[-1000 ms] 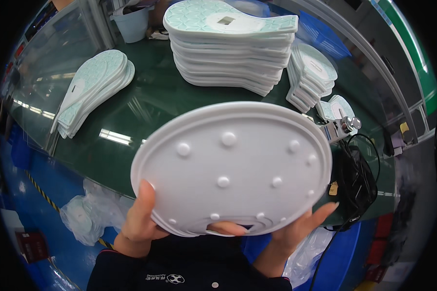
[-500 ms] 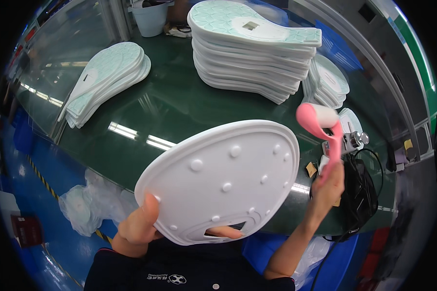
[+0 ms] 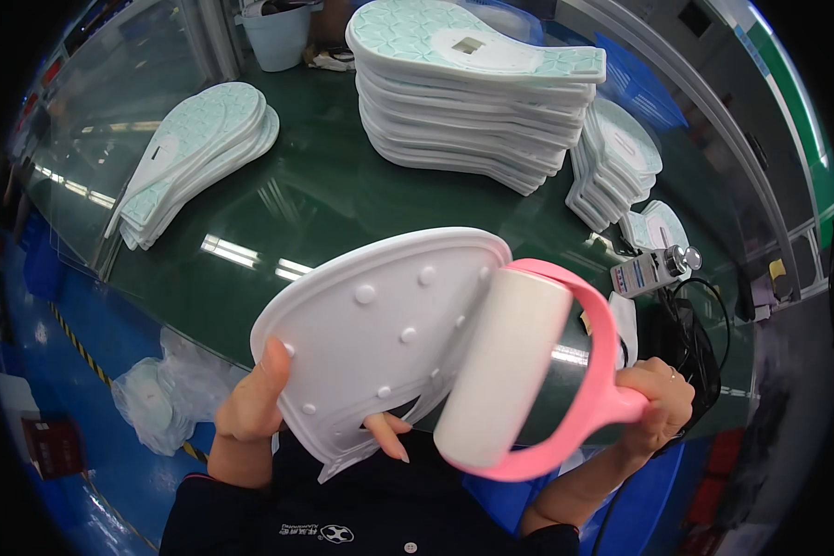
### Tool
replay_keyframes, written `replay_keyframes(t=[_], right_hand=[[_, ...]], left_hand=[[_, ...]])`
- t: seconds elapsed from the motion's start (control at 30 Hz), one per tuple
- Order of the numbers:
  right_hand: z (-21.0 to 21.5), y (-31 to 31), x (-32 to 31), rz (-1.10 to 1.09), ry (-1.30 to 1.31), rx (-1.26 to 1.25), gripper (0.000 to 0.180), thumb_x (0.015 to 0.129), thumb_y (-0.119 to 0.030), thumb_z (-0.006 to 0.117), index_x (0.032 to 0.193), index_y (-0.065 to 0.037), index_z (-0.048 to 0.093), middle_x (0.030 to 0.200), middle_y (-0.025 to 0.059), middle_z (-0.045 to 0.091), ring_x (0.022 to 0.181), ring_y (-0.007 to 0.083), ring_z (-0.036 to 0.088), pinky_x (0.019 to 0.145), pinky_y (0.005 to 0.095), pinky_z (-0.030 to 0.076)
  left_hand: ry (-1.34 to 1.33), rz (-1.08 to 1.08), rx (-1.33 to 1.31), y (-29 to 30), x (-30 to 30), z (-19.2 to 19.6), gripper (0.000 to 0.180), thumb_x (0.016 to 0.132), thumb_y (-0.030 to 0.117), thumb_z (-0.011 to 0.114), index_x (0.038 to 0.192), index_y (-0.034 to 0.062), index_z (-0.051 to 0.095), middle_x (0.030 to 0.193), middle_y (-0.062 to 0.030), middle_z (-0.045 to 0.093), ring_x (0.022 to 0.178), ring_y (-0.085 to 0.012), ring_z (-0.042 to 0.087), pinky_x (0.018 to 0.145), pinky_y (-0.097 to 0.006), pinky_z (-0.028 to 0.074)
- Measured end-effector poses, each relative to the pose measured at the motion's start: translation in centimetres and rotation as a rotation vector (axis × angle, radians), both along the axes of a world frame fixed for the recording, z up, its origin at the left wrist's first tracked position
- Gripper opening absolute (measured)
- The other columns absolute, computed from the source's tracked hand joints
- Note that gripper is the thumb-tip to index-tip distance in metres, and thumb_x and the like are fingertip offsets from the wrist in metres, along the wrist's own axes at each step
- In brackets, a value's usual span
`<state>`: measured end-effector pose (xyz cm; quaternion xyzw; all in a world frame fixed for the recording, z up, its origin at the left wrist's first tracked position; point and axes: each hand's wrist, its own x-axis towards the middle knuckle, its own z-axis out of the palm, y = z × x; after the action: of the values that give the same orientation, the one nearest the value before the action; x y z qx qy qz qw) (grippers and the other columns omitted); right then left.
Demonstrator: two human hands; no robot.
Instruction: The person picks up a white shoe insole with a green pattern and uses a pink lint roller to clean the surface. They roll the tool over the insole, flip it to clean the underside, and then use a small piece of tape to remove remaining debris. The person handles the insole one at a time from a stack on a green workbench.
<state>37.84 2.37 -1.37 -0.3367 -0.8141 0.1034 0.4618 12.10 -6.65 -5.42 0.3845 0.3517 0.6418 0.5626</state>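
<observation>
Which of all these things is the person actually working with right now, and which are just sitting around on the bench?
In use:
- white studded plate, gripped by the left hand
- pink-framed lint roller, held by the right hand against the plate

Lying about:
- tall stack of mint-patterned plates
- smaller stack on the left
- small stack on the right
- grey control box
- black cables
- pale bucket

Roller (image 3: 505,371) on panel (image 3: 380,334), stacks (image 3: 473,120) behind.
</observation>
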Motion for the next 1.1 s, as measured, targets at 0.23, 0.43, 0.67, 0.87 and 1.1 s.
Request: replay_keyframes(t=[0.23, 0.43, 0.67, 0.87, 1.1], right_hand=[[-0.1, -1.1, -2.1, 0.023, 0.138, -0.056, 0.054, 0.080, -0.045, 0.041, 0.056, -0.002, 0.061, 0.041, 0.0005, 0.046, 0.035, 0.0107, 0.042, 0.035, 0.0207, 0.029], [-5.9, 0.3, 2.2, -0.390, 0.645, -0.404, 0.050, 0.086, -0.037, 0.032, 0.066, 0.001, 0.057, 0.047, 0.0014, 0.045, 0.039, 0.0063, 0.038, 0.038, 0.0201, 0.029], [-9.3, 3.0, -0.5, -0.401, 0.443, -0.702, 0.036, 0.088, -0.032, 0.036, 0.086, -0.001, 0.054, 0.053, -0.0022, 0.038, 0.040, 0.0012, 0.030, 0.035, 0.0161, 0.023], [-9.9, 3.1, -0.5, -0.386, 0.108, -0.550, 0.032, 0.085, -0.026, 0.044, 0.105, -0.001, 0.053, 0.081, 0.0071, 0.051, 0.071, 0.0132, 0.049, 0.063, 0.0234, 0.039], [-9.3, 4.9, 4.3, -0.726, -0.009, -0.396, 0.023, 0.076, -0.014, 0.056, 0.097, -0.004, 0.058, 0.097, 0.0094, 0.051, 0.079, 0.0216, 0.048, 0.070, 0.0310, 0.039]], left_hand=[[-0.240, -0.016, -0.040, 0.3, -0.7, -1.0, 0.063, 0.085, 0.042, 0.032, 0.125, -0.0043, 0.016, 0.118, -0.0242, 0.035, 0.101, -0.0371, 0.044, 0.067, -0.045, 0.048], [-0.776, 0.168, -0.108, 0.2, 0.2, 0.9, 0.066, 0.084, 0.048, 0.025, 0.126, -0.0002, 0.012, 0.119, -0.0295, 0.029, 0.080, -0.0464, 0.052, 0.036, -0.046, 0.050], [-0.861, -0.153, 0.151, -1.0, 0.2, -0.1, 0.072, 0.082, 0.049, 0.033, 0.127, 0.0008, 0.005, 0.125, -0.0254, 0.021, 0.104, -0.0456, 0.038, 0.047, -0.054, 0.050], [-0.769, -0.225, 0.024, -1.2, 0.1, 0.1, 0.067, 0.083, 0.042, 0.035, 0.126, -0.0005, 0.008, 0.124, -0.0256, 0.024, 0.099, -0.0455, 0.041, 0.047, -0.054, 0.050], [-0.053, 0.290, 0.074, -2.8, -1.8, -2.7, 0.053, 0.085, 0.037, 0.036, 0.119, -0.0030, 0.031, 0.115, -0.0160, 0.042, 0.104, -0.0258, 0.043, 0.082, -0.036, 0.039]])
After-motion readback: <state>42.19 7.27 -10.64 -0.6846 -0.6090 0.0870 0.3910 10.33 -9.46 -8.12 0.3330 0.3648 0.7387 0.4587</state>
